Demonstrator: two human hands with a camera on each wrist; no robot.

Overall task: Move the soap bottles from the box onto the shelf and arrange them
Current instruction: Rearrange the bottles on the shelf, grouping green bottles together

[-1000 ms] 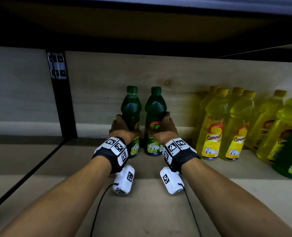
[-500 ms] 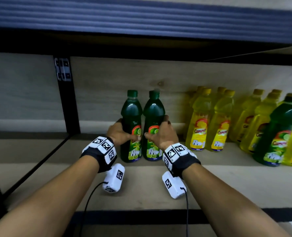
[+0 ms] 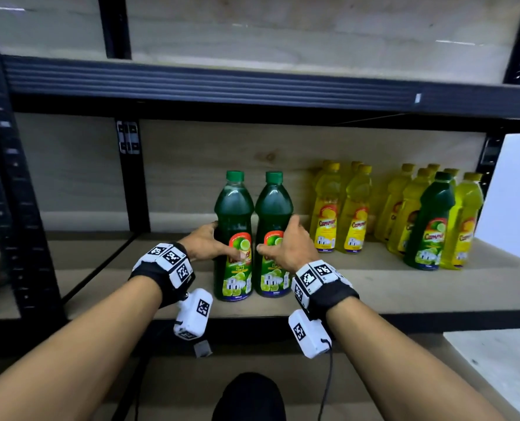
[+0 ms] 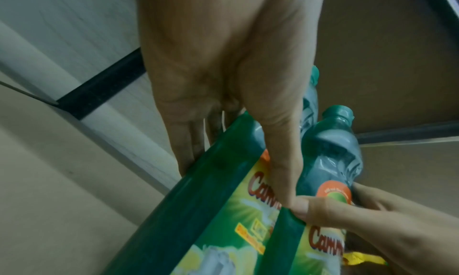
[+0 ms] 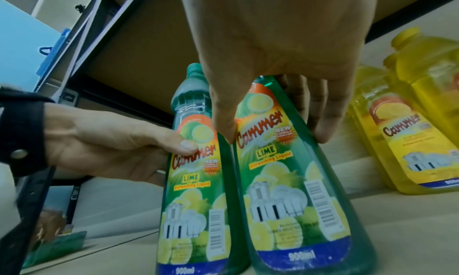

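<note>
Two green lime soap bottles stand upright and touching near the front of the wooden shelf (image 3: pixel 374 287). My left hand (image 3: pixel 210 244) grips the left green bottle (image 3: pixel 234 208), thumb on its label, fingers behind. My right hand (image 3: pixel 286 247) holds the right green bottle (image 3: pixel 273 208) the same way, thumb on the label, fingers round its far side. The left wrist view shows the left hand (image 4: pixel 223 83) round its bottle (image 4: pixel 211 191). The right wrist view shows the right hand (image 5: pixel 273 63) over its bottle (image 5: pixel 285 181). The box is out of view.
Several yellow soap bottles (image 3: pixel 325 208) stand in rows to the right, with a third green bottle (image 3: pixel 432 226) in front of the far group. A black upright post (image 3: pixel 131 177) divides the shelf on the left. A black beam (image 3: pixel 252 86) runs overhead.
Both green bottles have come forward from the back wall toward the shelf's front edge and now stand touching. My hands stayed on them. The view has pulled back and upward.
</note>
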